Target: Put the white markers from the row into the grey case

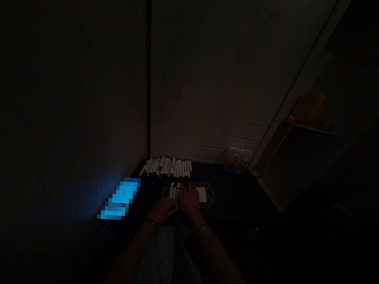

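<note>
In the dim head view, a clear plastic case point(209, 195) lies on the dark table. Several white markers point(171, 190) stand side by side in its left part, and a white card point(202, 194) shows at its right. My right hand point(189, 200) reaches over the markers, its fingers bent around a marker point(178, 186) with a red band. Close by on the left, my left hand point(163, 210) rests at the case's near edge, fingers stretched toward the markers' lower ends. Darkness hides much of the fingertips' contact.
A row of white markers point(166, 166) lies along the table's back left. Two clear plastic containers point(238, 161) stand at the back right by the wall. A glowing, pixelated blue screen point(120, 200) is at the left. An open shelf point(306, 127) rises on the right.
</note>
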Motion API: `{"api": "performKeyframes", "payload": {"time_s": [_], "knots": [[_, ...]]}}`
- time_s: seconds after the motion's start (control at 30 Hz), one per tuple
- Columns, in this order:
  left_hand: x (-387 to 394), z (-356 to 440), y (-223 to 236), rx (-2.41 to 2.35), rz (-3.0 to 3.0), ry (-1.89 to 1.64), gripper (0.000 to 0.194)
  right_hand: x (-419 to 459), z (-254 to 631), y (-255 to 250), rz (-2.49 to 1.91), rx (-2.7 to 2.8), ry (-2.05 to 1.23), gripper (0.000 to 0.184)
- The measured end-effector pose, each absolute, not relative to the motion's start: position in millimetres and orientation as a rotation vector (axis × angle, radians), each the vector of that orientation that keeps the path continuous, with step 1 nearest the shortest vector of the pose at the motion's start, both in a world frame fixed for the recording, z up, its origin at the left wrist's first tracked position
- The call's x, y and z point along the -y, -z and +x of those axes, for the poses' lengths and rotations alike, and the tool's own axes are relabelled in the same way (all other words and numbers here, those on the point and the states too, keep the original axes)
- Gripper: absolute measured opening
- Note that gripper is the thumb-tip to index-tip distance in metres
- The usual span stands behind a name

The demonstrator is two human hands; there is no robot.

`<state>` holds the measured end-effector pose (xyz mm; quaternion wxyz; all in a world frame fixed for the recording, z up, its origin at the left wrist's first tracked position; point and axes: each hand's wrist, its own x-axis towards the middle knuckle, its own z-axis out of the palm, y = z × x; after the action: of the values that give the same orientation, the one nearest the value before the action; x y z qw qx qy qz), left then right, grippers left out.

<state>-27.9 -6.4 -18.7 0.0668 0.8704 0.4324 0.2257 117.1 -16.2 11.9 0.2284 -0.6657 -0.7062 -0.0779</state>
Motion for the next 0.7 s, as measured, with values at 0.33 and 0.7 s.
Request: {"api": "performKeyframes", "payload": {"time_s": [0.33,0.7], "knots": [[8.9,-27.3,14.9,-1.337,2.62,-0.648,0.027,16.7,115.4,-12.8,-1.865,1.93,0.17,0.042],[6.9,-27.1,19.0,-1.341,2.611,-0.672,0.026,15.8,117.4,-10.0,-1.839,1.944,0.262,0.039]]}}
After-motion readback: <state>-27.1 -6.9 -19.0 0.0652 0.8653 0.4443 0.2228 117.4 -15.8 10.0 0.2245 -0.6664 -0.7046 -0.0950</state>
